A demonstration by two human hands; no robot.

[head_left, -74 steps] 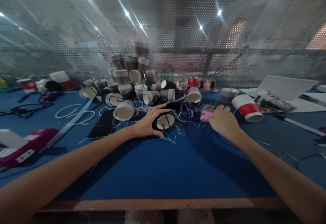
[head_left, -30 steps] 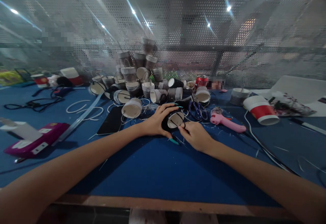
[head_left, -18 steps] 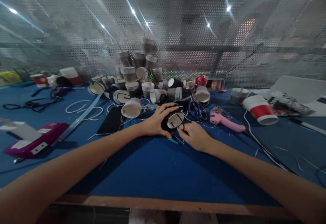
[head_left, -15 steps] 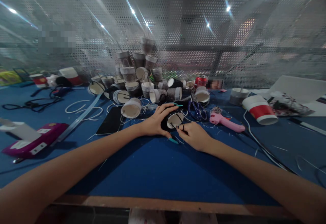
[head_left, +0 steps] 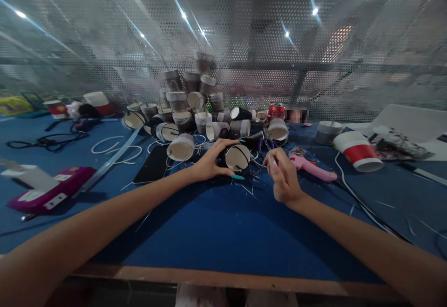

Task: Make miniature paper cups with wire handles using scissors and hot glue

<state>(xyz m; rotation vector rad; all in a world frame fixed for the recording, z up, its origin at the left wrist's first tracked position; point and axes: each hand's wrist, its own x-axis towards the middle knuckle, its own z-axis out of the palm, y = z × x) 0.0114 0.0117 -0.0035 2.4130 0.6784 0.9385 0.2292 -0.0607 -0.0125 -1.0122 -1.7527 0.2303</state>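
My left hand (head_left: pixel 211 162) is wrapped round the side of a small dark cup (head_left: pixel 238 157), which lies with its pale open mouth toward me. A black cord crosses the cup's mouth. To the right of it my right hand (head_left: pixel 281 175) is raised off the cup with its fingers curled together; what they hold, if anything, is too small to make out. Purple-handled scissors (head_left: pixel 265 146) lie just behind the right hand. A pink glue gun (head_left: pixel 314 169) is to its right.
Several wrapped cups (head_left: pixel 176 101) are piled at the back centre. A phone (head_left: pixel 151 165) and white cord lie left of my left hand. At far left is a purple power strip (head_left: pixel 52 190). A red-and-white cup (head_left: pixel 359 151) and a cable lie at right.
My right hand has moved away from the cup's mouth, to the right, and its fingers have left the black cord. The cup's mouth now shows more fully; my left hand stays on it.
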